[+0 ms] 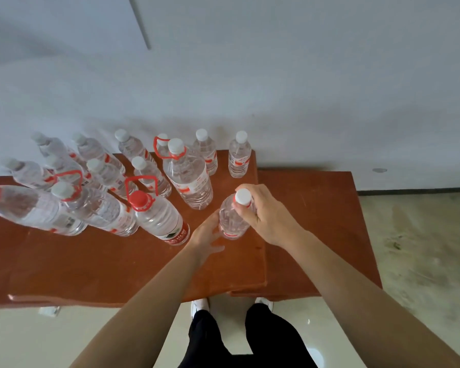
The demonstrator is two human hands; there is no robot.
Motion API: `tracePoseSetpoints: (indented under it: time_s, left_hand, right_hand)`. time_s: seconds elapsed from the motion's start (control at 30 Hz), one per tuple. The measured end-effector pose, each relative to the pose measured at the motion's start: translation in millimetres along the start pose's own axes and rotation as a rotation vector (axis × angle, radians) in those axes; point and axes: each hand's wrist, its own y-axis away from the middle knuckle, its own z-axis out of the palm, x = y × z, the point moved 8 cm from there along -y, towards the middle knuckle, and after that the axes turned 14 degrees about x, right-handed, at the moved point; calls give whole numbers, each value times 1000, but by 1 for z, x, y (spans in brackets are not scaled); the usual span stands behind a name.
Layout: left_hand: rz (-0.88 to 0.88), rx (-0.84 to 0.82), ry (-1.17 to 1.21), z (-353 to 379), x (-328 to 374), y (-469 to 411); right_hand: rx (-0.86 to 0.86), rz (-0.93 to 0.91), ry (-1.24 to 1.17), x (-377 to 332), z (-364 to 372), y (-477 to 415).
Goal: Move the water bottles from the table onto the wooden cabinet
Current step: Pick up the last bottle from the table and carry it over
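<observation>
At the left and centre of the frame a crowd of bottles [101, 197] stands packed on the wooden worktop [96, 264], small white-capped ones behind and big handled jugs in front, the red-capped jug [158, 221] closest to the person. Just right of it the left hand [206, 236] lies open against the lower side of a small bottle [234, 216], fingers spread and steadying rather than gripping. The right hand [266, 213] curls around that bottle's neck and shoulder, below its white cap [243, 196]; whether the base rests on the wood or is just off it cannot be told. It stands near the right edge of the upper board, where a lower board [311, 235] steps down at centre right. The main risk, I judge, is the left forearm or elbow brushing the red-capped jug and toppling the tight row behind it. A base set across the step could also tip the bottle, and a thin wall squeezed hard may slip.
</observation>
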Motion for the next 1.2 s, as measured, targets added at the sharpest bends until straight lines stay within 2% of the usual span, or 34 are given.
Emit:
tracePoseSetpoints:
  time_s: [0.07, 0.17, 0.27, 0.37, 0.43, 0.57, 0.77, 0.9, 1.0, 1.03, 1.2]
  left_hand:
    - [78, 44, -63, -2, 19, 17]
    - [310, 244, -272, -25, 40, 46]
    - [439, 555, -526, -71, 37, 84]
    - [540, 884, -716, -125, 19, 132]
    - [480, 1048, -788, -164, -10, 165]
    - [344, 1251, -843, -233, -50, 235]
    - [217, 1582, -905, -349, -102, 383]
    - [205, 1811, -895, -410, -164, 497]
    - [186, 1980, -871, -464, -237, 604]
    - [163, 2068, -865, -486, -268, 647]
    - [5, 2289, -762, -546, -370, 810]
  right_hand:
    - [-2, -52, 96, -1, -7, 1]
    - [108, -181, 240, -13, -20, 0]
    - [211, -291, 255, -37, -22, -5]
    - [232, -504, 258, -79, -1, 0]
    - [190, -636, 237, -111, 23, 13]
    - [110, -781, 160, -175, 68, 46]
    - [47, -1018, 125, -327, 132, 130]
    - [64, -1149, 41, -442, 181, 220]
    - [68, -1267, -46, -540, 231, 323]
    - [34, -1327, -76, -578, 250, 368]
    - [46, -1537, -280, -714, 290, 529]
